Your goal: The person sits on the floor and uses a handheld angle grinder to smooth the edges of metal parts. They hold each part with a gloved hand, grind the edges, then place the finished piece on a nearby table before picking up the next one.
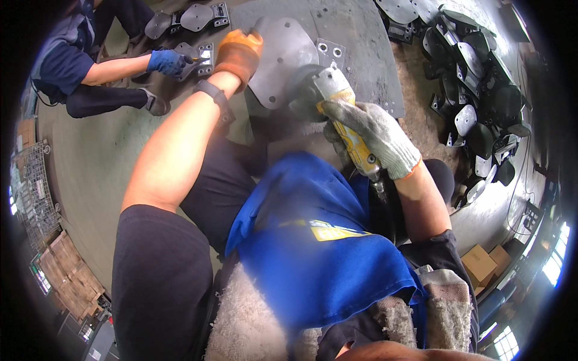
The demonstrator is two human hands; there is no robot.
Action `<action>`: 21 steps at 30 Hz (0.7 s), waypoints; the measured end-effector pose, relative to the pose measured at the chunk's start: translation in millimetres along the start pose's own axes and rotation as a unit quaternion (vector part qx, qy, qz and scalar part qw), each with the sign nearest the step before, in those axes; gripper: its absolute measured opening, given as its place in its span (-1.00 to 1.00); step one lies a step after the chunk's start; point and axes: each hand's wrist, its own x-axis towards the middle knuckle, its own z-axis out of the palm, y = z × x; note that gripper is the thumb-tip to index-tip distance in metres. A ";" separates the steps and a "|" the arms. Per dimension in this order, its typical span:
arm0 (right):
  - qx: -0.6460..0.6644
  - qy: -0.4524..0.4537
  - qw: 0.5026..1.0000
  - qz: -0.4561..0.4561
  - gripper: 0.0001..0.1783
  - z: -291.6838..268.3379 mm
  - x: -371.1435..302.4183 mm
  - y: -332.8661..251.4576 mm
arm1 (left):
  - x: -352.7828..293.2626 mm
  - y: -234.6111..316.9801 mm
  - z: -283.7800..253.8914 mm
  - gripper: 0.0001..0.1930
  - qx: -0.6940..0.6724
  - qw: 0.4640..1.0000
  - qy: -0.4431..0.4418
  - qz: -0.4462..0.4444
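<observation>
A grey flat metal plate (282, 66) with rounded corners and several holes lies before me on the work surface. At its left edge my left hand (239, 53), in an orange glove, is closed on it, with the fingertips partly hidden. My right hand (379, 133), in a whitish knit glove, grips a yellow angle grinder (354, 143) by its body. The grinder's disc (306, 90) is blurred and overlaps the plate's lower right edge; I cannot tell whether they touch. A small bracket with holes (331, 53) shows just right of the plate.
At upper left a co-worker's blue-gloved hand (168, 62) is at another plate-and-bracket part (205, 57). More such parts (198, 17) lie behind it. A large heap of metal parts (472, 90) covers the floor at right. Cardboard boxes (480, 265) and a wire cage (35, 192) stand farther out.
</observation>
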 end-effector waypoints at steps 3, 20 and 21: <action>-0.077 -0.019 0.995 -0.067 -0.44 -8.2 7.9 3.1 | 10.1 -11.7 13.2 -0.60 -0.028 1.000 -0.007 -0.009; -0.033 0.044 0.994 0.097 -0.38 -24.6 -9.4 -4.2 | 53.6 -43.1 63.8 -0.46 -0.092 0.992 -0.082 -0.026; -0.026 0.038 0.995 0.091 -0.38 -21.5 -5.1 -11.0 | 53.3 -43.3 61.2 -0.46 -0.070 0.994 -0.087 0.003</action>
